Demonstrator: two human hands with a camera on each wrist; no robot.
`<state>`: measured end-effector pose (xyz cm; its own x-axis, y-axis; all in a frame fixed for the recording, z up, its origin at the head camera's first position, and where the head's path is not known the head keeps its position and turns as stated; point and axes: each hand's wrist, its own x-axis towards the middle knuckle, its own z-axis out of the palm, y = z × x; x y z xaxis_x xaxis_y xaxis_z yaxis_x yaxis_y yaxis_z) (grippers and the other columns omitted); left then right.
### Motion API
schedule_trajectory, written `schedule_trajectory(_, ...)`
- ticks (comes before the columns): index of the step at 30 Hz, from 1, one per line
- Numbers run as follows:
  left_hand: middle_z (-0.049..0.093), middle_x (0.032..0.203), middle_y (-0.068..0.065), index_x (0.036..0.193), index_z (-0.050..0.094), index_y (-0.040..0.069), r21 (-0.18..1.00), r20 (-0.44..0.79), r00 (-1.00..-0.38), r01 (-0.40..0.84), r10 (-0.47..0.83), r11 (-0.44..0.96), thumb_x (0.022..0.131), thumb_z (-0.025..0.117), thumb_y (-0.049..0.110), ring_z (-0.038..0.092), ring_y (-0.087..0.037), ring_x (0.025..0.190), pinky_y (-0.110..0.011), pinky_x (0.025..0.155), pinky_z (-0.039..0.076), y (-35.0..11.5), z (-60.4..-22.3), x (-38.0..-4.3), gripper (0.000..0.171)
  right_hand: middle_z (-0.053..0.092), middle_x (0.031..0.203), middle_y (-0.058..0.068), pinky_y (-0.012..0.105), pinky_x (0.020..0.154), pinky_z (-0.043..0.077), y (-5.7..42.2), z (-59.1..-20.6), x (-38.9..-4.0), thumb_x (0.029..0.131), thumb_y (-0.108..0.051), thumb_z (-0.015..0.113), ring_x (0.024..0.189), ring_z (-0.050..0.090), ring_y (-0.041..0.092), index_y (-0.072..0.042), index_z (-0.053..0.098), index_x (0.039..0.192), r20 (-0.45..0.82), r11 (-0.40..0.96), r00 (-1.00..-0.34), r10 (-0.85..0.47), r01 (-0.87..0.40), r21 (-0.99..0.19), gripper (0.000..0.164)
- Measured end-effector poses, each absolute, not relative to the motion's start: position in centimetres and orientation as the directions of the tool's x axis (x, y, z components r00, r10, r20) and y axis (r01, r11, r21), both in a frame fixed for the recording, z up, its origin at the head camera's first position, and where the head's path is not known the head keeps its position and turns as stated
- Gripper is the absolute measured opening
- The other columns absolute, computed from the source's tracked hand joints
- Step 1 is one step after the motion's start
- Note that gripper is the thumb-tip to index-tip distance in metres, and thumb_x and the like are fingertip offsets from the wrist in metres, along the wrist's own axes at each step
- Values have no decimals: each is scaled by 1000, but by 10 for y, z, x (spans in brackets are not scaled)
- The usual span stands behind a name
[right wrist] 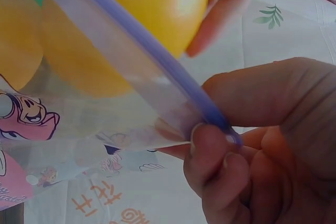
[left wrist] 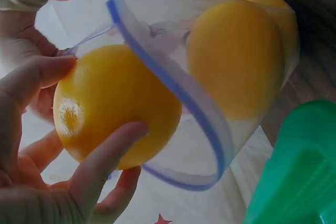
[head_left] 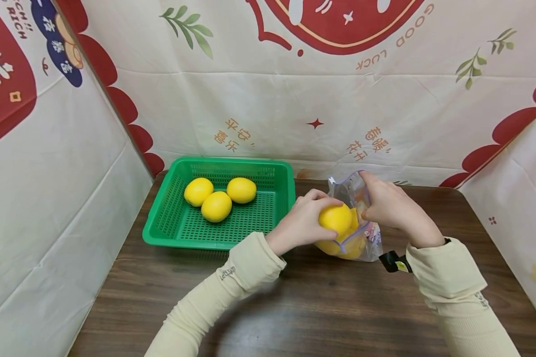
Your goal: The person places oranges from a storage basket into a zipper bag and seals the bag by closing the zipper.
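Note:
My left hand (head_left: 304,218) grips a yellow lemon (left wrist: 115,106) at the mouth of a clear zip bag (head_left: 371,243) with a purple seal strip. Fingers and thumb wrap the lemon's near side, and its far side reaches past the bag's rim. At the bag's other edge, my right hand (right wrist: 262,145) pinches the purple strip between thumb and fingers. Inside the bag, more lemons (left wrist: 236,59) show through the plastic. Pink cartoon prints (right wrist: 31,116) mark the bag's side. Left of the hands, three lemons (head_left: 216,207) lie in a green plastic basket (head_left: 149,233).
Both hands work over a dark wooden table (head_left: 295,307). Printed white cloth (head_left: 268,109) stands behind it and along both sides. The basket's right rim is close to my left wrist. A black strap device (head_left: 395,262) sits at my right wrist.

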<state>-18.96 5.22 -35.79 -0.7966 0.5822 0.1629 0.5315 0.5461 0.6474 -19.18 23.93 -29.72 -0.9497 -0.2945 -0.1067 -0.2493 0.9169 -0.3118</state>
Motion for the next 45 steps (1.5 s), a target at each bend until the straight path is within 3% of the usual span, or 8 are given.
schedule_trajectory(8, 48, 122, -5, 128, 53, 20, 611, 174, -822, 522, 542, 595, 74, 73, 32, 43, -19, 97, -20, 71, 37, 60, -365, -191, 59, 56, 85, 18, 35, 58, 44, 238, -297, -192, 63, 3, 65, 61, 48, 22, 13, 25, 133, -124, 926, -950, -288, -243, -289, 82)
schedule_trajectory(14, 46, 127, -6, 131, 49, 20, 613, 208, -819, 536, 535, 581, 71, 76, 35, 46, -23, 105, -24, 83, 42, 59, -357, -191, 68, 55, 84, 16, 36, 61, 42, 236, -297, -194, 63, 3, 65, 63, 47, 23, 13, 26, 133, -133, 928, -947, -292, -247, -280, 81)
schedule_trajectory(25, 43, 130, -5, 131, 48, 17, 594, 180, -831, 519, 527, 614, 68, 79, 30, 42, -23, 112, -33, 92, 38, 26, -338, -204, 72, 55, 76, 11, 33, 57, 41, 237, -294, -194, 63, 4, 62, 58, 46, 20, 13, 27, 133, -139, 926, -947, -288, -239, -292, 78)
schedule_trajectory(31, 39, 135, -6, 134, 45, 20, 587, 127, -863, 463, 490, 664, 68, 79, 33, 40, -27, 115, -38, 93, 39, 6, -335, -214, 76, 62, 90, 14, 36, 62, 43, 238, -294, -193, 65, 4, 61, 67, 53, 21, 11, 31, 129, -133, 923, -946, -295, -246, -297, 71)
schedule_trajectory(45, 25, 144, -12, 142, 30, 17, 614, -67, -932, 242, 355, 752, 70, 77, 32, 26, -33, 128, -49, 99, 32, -63, -341, -266, 87, 57, 82, 12, 34, 60, 39, 240, -298, -194, 67, 3, 56, 62, 46, 20, 12, 31, 131, -154, 929, -942, -299, -251, -272, 69)
